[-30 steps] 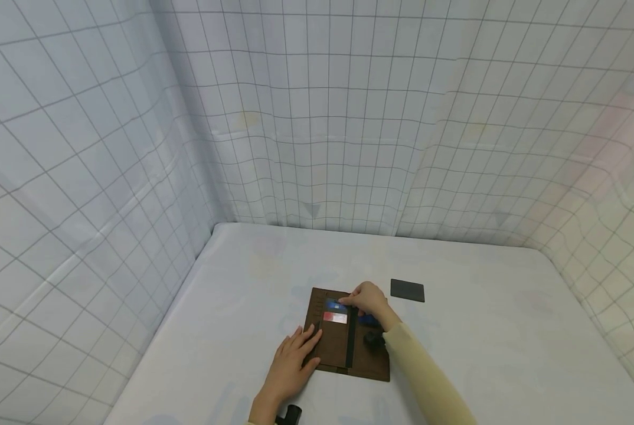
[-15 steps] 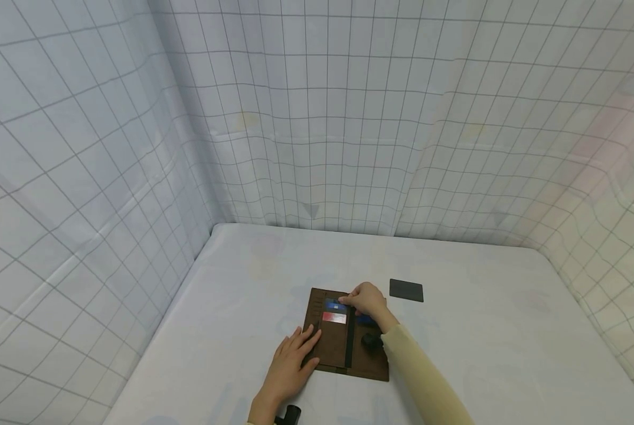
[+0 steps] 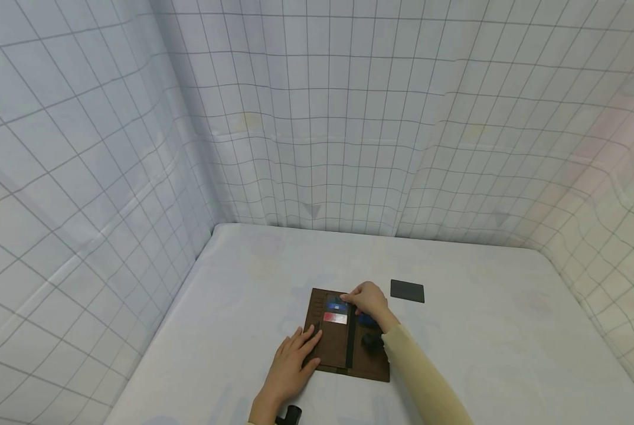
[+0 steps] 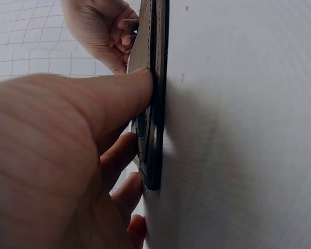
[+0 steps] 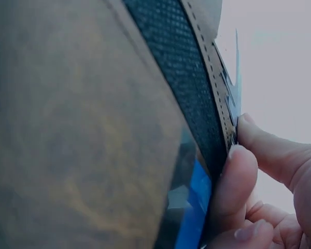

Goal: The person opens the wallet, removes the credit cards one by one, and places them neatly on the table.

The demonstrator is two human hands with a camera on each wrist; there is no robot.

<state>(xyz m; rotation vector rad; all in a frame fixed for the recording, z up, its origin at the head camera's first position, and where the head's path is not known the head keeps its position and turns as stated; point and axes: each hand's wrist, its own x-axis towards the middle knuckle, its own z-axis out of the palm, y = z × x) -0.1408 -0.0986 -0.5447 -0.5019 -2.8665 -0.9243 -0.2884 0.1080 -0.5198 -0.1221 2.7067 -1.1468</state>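
Note:
A brown bifold wallet [image 3: 332,345] lies spread on the white table, with a black band down its middle. My left hand [image 3: 287,366] rests on its left part, fingers spread; in the left wrist view the thumb [image 4: 135,88] lies at the wallet's edge [image 4: 156,129]. My right hand [image 3: 370,298] is at the top of the wallet, thumb and forefinger pinching the edge of a blue card [image 3: 335,306] in an upper slot. The right wrist view shows the pinched card edge [image 5: 237,88]. Below sits a red and white card [image 3: 335,317].
Another blue card [image 3: 366,319] shows in the wallet's right half, partly behind the right hand. A dark grey flat card [image 3: 407,291] lies on the table to the right. Gridded white curtains [image 3: 338,147] stand behind and on both sides.
My right fingertips have shifted slightly toward the wallet's top edge, and more of the blue card's dark upper part shows. My left hand has stayed in place.

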